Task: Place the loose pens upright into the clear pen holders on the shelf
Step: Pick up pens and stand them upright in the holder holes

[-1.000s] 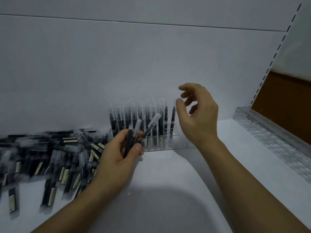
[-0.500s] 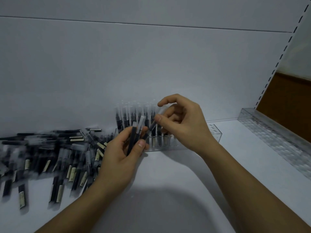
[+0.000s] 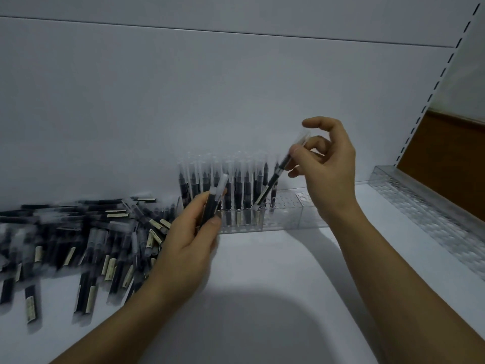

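**One pen going to the pen holder, a few more waiting**

In front of the pen holder (image 3: 288, 219), the left hand (image 3: 189, 232) is gripping a small bunch of pens (image 3: 212, 206), fingers and thumb curled round the dark barrels, clear caps pointing up. Left of the pen holder, a pile of loose pens (image 3: 91, 232) is lying flat on the white shelf (image 3: 262, 298). Over the pen holder, the right hand (image 3: 328, 164) is pinching one pen (image 3: 273, 181) near its cap between thumb and fingers, the other fingers loosely spread. This pen is tilting, its lower end at the holder's top beside the standing pens (image 3: 236, 187), which are filling the left part upright.
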Tool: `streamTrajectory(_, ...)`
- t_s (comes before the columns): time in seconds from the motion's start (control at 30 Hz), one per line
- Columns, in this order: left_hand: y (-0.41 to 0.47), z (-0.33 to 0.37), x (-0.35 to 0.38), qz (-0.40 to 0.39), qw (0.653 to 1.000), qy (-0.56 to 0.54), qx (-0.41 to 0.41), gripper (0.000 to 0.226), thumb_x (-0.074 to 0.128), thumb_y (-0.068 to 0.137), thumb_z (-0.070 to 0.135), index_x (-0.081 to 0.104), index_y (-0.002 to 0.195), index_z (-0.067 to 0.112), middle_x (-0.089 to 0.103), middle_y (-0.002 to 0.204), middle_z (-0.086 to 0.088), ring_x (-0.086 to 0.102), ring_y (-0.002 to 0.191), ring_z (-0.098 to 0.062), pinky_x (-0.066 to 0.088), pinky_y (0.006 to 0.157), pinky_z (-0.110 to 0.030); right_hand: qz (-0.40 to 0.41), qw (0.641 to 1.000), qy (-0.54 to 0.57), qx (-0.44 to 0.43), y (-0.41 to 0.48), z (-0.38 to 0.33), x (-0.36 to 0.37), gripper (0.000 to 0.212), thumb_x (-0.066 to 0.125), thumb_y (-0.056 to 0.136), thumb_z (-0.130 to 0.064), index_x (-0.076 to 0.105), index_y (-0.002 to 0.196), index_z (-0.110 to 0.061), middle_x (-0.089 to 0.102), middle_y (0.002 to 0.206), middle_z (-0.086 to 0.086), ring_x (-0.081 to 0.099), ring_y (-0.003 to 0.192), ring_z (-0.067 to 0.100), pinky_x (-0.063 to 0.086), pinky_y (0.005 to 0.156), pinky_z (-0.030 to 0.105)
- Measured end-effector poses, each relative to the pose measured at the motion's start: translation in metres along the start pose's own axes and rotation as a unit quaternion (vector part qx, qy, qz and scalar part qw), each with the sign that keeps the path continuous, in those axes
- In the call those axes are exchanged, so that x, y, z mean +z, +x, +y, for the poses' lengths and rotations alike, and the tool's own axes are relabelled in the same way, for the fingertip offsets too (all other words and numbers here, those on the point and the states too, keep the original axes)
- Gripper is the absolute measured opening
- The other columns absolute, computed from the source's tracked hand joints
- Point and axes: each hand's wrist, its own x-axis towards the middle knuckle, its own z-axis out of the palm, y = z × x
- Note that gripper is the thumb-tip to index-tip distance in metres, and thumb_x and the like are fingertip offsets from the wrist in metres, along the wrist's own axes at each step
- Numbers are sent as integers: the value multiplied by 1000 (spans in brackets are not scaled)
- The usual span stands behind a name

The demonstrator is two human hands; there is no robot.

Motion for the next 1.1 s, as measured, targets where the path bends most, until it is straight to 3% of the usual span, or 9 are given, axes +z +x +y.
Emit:
streamTrajectory(0.1,-4,-1,1,-36,999,20,0,14,44,101,13,58,101,16,53,78,-10,41,61,-23,37,55,-27,49,999,-3,5,8,2,-9,29,59,94,5,60,120,-7,60,76,13,71,66,25,63,65,41)
streamTrajectory(0.2,-6,0,3,-44,997,61,23,24,41,104,2,53,113,21,69,98,-1,51,64,-30,46,61,-27,93,994,-51,-6,11,5,-15,29,62,96,-5,63,123,-15,66,86,18,72,74,30,64,70,44)
streamTrajectory(0.3,-4,1,3,-39,997,57,21,21,41,103,-2,46,112,15,71,112,8,55,63,-25,48,64,-22,106,986,-124,-33,11,10,-18,30,65,97,-14,63,124,-26,67,89,2,71,80,24,63,73,45)
streamTrajectory(0.47,-3,2,1,-23,998,52,18,14,43,103,0,46,104,13,72,110,7,58,63,-28,48,62,-21,87,980,-173,-46,9,13,-17,32,67,97,-15,62,126,-27,67,88,-9,70,79,16,61,75,40)
streamTrajectory(0.7,-3,1,1,-16,999,48,6,15,46,102,-1,53,104,13,73,110,6,53,62,-15,47,61,-21,28,975,-216,-50,5,17,-12,33,67,98,-13,62,129,-26,67,92,-11,69,81,10,62,77,29)
streamTrajectory(0.93,-3,4,2,-18,999,42,7,15,45,102,-1,50,103,13,73,110,7,52,62,-16,48,62,-21,-23,969,-242,-36,2,21,-10,33,69,98,-15,62,128,-26,64,90,-12,64,80,1,50,71,7)
streamTrajectory(1.1,-3,2,1,-13,999,39,9,17,45,101,-3,50,104,13,73,108,3,53,62,-16,47,61,-20,-36,968,-247,-23,1,20,-9,31,70,96,-13,63,123,-25,65,87,-8,65,74,1,48,67,6)
